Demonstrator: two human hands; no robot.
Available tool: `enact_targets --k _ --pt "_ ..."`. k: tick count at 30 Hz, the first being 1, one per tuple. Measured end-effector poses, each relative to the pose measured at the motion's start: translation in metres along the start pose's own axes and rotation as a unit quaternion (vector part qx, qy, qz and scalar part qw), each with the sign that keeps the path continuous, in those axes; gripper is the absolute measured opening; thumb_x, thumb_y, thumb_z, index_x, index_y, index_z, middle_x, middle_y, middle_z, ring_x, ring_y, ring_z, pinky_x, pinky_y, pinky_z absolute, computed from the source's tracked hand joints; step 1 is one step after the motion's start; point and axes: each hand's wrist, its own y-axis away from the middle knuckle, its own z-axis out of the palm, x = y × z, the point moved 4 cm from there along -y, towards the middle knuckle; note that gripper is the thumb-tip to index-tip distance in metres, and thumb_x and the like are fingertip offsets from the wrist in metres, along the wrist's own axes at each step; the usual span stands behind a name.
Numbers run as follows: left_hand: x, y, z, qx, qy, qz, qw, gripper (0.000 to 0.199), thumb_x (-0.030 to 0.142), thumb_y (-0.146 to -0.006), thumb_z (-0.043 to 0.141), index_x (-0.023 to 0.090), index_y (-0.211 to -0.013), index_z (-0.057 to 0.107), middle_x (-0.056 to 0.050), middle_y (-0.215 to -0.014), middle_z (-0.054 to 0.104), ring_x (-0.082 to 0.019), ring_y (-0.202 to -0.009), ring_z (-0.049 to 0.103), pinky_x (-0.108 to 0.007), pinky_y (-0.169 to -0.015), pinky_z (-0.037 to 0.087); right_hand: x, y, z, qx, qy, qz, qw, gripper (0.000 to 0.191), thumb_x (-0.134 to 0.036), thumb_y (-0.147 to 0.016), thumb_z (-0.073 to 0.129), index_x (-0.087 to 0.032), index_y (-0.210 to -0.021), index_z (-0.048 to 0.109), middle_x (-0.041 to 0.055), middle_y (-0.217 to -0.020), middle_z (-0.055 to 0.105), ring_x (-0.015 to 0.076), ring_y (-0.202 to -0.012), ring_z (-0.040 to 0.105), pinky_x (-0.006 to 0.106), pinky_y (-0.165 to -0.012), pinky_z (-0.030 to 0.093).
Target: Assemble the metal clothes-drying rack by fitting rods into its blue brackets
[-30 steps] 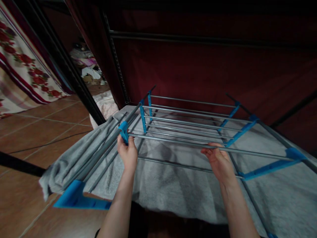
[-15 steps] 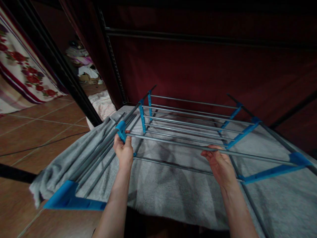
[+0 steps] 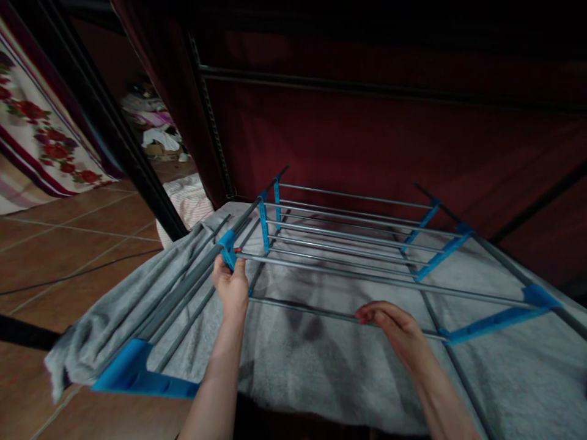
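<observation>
left hand (image 3: 231, 289) around blue rack bracket (image 3: 227, 242)

Have a tube rack (image 3: 348, 236) on the blanket (image 3: 312, 366), before a hanging cloth (image 3: 367, 146). Hold left hand (image 3: 232, 287) at the bracket (image 3: 227, 244) left of the near upper crossbar (image 3: 367, 276), right hand (image 3: 392, 324) at the lower crossbar (image 3: 298, 306). Find rods (image 3: 186, 330) beside the left rail (image 3: 183, 287). Left of the blanket, find tiled floor (image 3: 55, 244) with a cable (image 3: 84, 272) on it; behind an upright post (image 3: 114, 128), a floral curtain (image 3: 50, 140).
</observation>
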Motion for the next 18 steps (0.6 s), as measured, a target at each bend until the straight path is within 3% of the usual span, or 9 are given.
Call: enact_targets --k 3,7,12,15,18 --pt "0.0 0.001 0.0 0.0 -0.004 -0.004 1.0 0.027 0.032 -0.076 0.067 0.018 -0.098 0.067 -0.005 -0.092 0.068 -0.019 -0.085 0.062 -0.037 -0.091 0.048 -0.027 0.0 0.025 -0.003 0.057 -0.05 0.997 0.02 -0.037 -0.094 0.055 -0.031 -0.097 0.074 0.0023 -0.093 0.073 0.0213 -0.089 0.068 0.034 -0.078 0.056" --pt "0.007 0.002 0.0 0.004 -0.015 -0.001 1.0 0.024 0.031 -0.076 0.066 0.018 -0.097 0.066 -0.006 -0.096 0.069 -0.021 -0.093 0.063 -0.037 -0.096 0.046 -0.075 -0.027 0.073 0.031 0.185 -0.165 0.968 0.021 -0.034 -0.096 0.051 -0.032 -0.104 0.07 0.001 -0.105 0.071 0.0221 -0.102 0.065 0.038 -0.092 0.054" --pt "0.006 0.002 0.0 -0.01 -0.022 -0.011 1.0 0.024 0.034 -0.077 0.064 0.018 -0.095 0.066 -0.006 -0.095 0.068 -0.021 -0.092 0.063 -0.038 -0.096 0.046 -0.103 -0.081 0.159 -0.093 0.413 -0.201 0.883 0.035 -0.024 -0.098 0.043 -0.021 -0.131 0.055 0.0086 -0.135 0.057 0.0204 -0.126 0.051 0.036 -0.111 0.04" --pt "0.001 0.002 -0.001 -0.012 -0.027 -0.028 0.999 0.024 0.034 -0.076 0.063 0.019 -0.094 0.065 -0.004 -0.09 0.067 -0.021 -0.087 0.062 -0.037 -0.091 0.047 -0.104 -0.106 0.202 -0.167 0.501 -0.194 0.827 0.033 -0.023 -0.098 0.042 -0.018 -0.129 0.053 0.0118 -0.125 0.061 0.0223 -0.117 0.057 0.038 -0.1 0.047" --pt "0.002 0.003 -0.002 -0.015 -0.022 -0.038 0.999 0.02 0.03 -0.074 0.062 0.018 -0.09 0.064 -0.001 -0.079 0.064 -0.018 -0.075 0.058 -0.033 -0.078 0.049 -0.101 -0.125 0.228 -0.205 0.524 -0.18 0.806 0.032 -0.026 -0.1 0.039 -0.017 -0.126 0.054 0.0118 -0.12 0.063 0.0231 -0.111 0.061 0.037 -0.092 0.05"
